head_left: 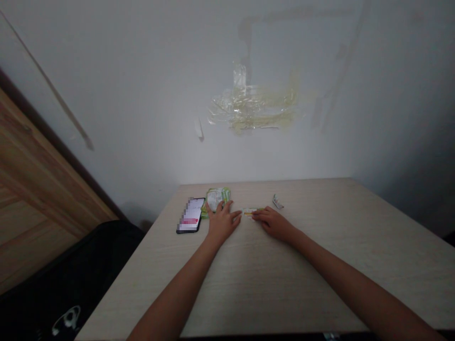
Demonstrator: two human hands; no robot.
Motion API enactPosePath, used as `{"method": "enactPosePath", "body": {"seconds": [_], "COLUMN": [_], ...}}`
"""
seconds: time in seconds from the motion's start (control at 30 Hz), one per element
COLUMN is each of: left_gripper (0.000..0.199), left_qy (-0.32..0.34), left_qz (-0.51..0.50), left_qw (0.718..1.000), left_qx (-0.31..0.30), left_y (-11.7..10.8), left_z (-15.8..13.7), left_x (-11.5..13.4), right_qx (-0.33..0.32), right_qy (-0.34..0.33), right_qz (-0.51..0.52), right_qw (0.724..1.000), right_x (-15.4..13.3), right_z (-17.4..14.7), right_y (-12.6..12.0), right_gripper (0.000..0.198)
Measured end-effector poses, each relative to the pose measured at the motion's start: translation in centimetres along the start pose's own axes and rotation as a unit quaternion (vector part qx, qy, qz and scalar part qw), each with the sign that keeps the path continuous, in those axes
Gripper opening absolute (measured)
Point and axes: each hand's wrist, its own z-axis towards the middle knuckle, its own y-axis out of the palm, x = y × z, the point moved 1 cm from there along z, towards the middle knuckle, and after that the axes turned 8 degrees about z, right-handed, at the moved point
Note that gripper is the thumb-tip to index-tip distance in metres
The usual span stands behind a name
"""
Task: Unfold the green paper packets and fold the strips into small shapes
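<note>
My left hand (223,221) rests on the table with its fingers spread. Its fingertips reach the near edge of a stack of green-and-white packets (217,198), and its thumb lies close to the left end of a small flat packet. That small packet (248,213) is whitish with green and orange-yellow marks and lies flat on the table. The fingers of my right hand (273,223) are bent together on the packet's right end, covering part of it. Whether they pinch it or just press it down is hard to see.
A phone (191,215) with a lit screen lies left of the stack. A small crumpled wrapper (278,202) sits beyond my right hand. The pale wooden table (256,284) meets a wall (142,94) bearing strips of clear tape (252,106). Dark fabric (95,255) is at the left.
</note>
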Motion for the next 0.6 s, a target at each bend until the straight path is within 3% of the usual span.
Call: {"method": "enactPosePath", "body": {"seconds": [0.4,0.6], "left_gripper": [0.026,0.026], "left_qy": [0.025,0.079], "left_qz": [-0.032,-0.098], "left_qw": [0.999,0.991], "left_qx": [-0.01,-0.049], "left_y": [0.5,1.1], "left_z": [-0.3,-0.4], "left_x": [0.2,0.1], "right_qx": [0.003,0.003], "right_qy": [0.008,0.012], "right_qz": [0.012,0.016], "right_qw": [1.0,1.0], "right_x": [-0.2,-0.4], "right_z": [0.1,0.1], "right_y": [-0.1,-0.3], "right_gripper": [0.042,0.044]}}
